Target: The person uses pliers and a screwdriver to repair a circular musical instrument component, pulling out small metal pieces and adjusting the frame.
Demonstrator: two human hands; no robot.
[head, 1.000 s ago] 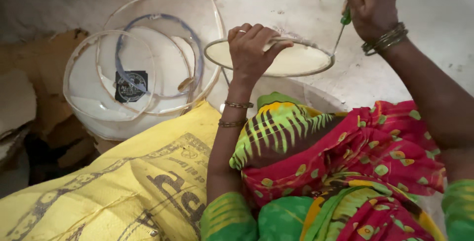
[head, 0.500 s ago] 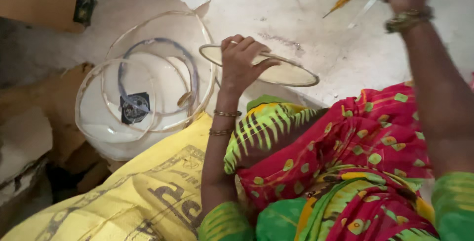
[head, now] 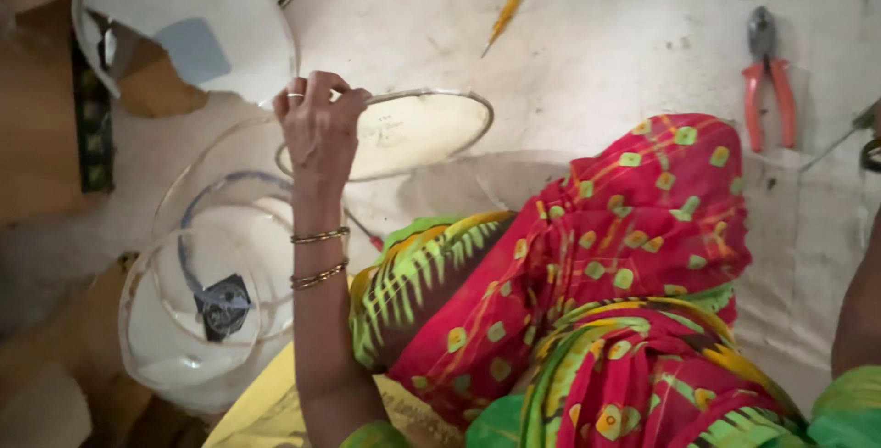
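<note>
The left hand (head: 319, 127) holds a round white disc (head: 413, 131) with a metal rim, raised above the floor (head: 624, 35). The grip is closed on the disc's left edge: the fingers (head: 317, 90) curl over the rim from above, and the disc extends to the right of the hand, nearly level. A ring sits on one finger, and gold bangles (head: 319, 255) circle the wrist.

The right hand is almost wholly out of view at the right edge; its grip cannot be told.

Below and left of the held disc, clear round covers (head: 197, 319) lie stacked, one bearing a dark square part (head: 225, 304). A further white round panel (head: 197, 30) lies at the upper left.

On the floor beyond the disc lies a yellow-handled screwdriver (head: 502, 18). Red-handled pliers (head: 766, 76) lie well apart to the right. A yellow sack (head: 266, 407) lies beside the person's knee, which is draped in red and green patterned cloth (head: 596, 292).
</note>
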